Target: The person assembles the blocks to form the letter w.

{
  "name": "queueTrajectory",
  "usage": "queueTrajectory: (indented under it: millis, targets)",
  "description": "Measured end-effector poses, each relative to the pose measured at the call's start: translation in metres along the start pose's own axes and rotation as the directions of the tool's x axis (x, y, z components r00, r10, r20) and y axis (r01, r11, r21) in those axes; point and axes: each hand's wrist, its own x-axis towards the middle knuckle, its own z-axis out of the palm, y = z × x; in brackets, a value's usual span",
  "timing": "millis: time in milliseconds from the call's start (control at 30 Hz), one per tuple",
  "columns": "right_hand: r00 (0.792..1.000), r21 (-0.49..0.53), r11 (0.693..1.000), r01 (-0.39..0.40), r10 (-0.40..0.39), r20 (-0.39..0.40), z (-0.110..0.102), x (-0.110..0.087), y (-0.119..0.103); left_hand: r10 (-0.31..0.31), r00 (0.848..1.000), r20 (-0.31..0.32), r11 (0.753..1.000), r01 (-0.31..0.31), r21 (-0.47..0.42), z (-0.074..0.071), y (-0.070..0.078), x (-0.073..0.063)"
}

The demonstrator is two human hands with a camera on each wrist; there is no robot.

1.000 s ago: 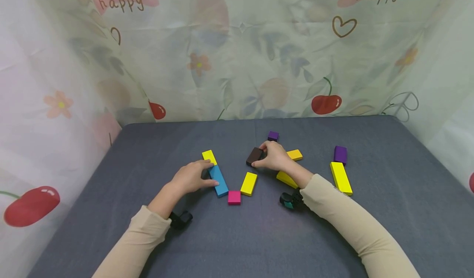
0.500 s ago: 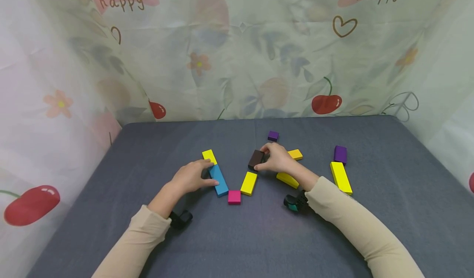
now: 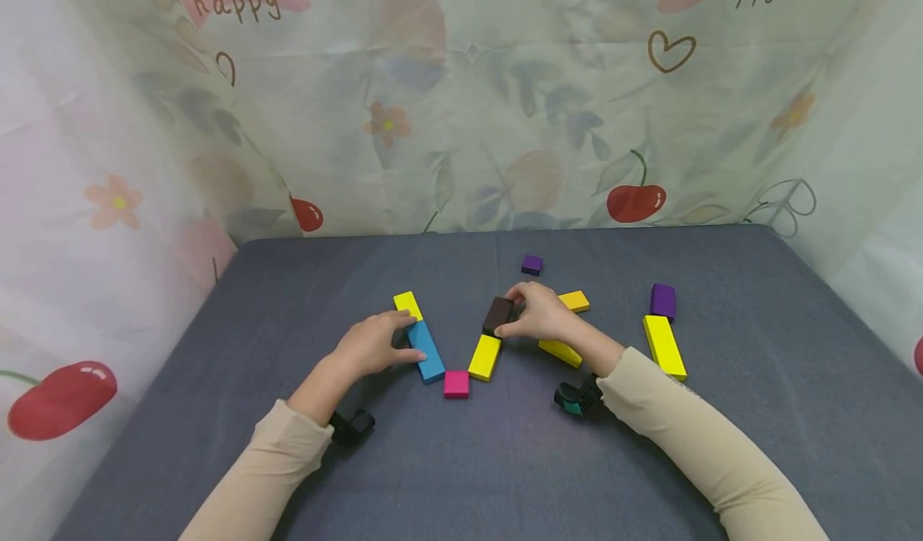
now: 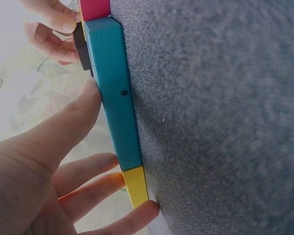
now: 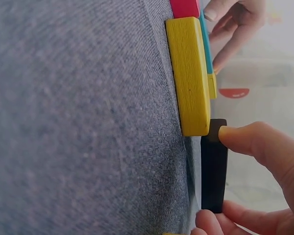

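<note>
My right hand (image 3: 542, 313) pinches a dark brown block (image 3: 497, 315) between thumb and fingers. The brown block sits at the far end of a yellow block (image 5: 188, 78); in the right wrist view its near end comes right up to it. My left hand (image 3: 371, 345) rests against a long blue block (image 4: 115, 98), the thumb on its side. Its fingers, fairly straight, touch around the joint with a short yellow block (image 4: 135, 186). A pink block (image 3: 456, 385) lies at the bottom between the blue and yellow blocks, so the row forms a V.
Beyond my right hand lies a small purple block (image 3: 532, 264). Two more yellow blocks (image 3: 574, 300) are partly behind the right hand and wrist. Farther right, a purple block (image 3: 663, 301) stands end to end with a long yellow block (image 3: 664, 347). A patterned curtain (image 3: 469, 124) hangs behind the grey table (image 3: 461, 477).
My right hand has drawn the brown block a little toward me and turned it in line with the yellow block. The left hand has stayed in place.
</note>
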Motion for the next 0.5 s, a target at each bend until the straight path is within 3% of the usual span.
queueTrajectory:
  millis: [500]
  targets:
    - [1.000,-0.017,1.000,0.001,-0.001,0.014,0.0006,-0.0022,-0.0019,-0.017,1.000,0.007,1.000,0.017,0.006,-0.0012,0.0022,-0.0006]
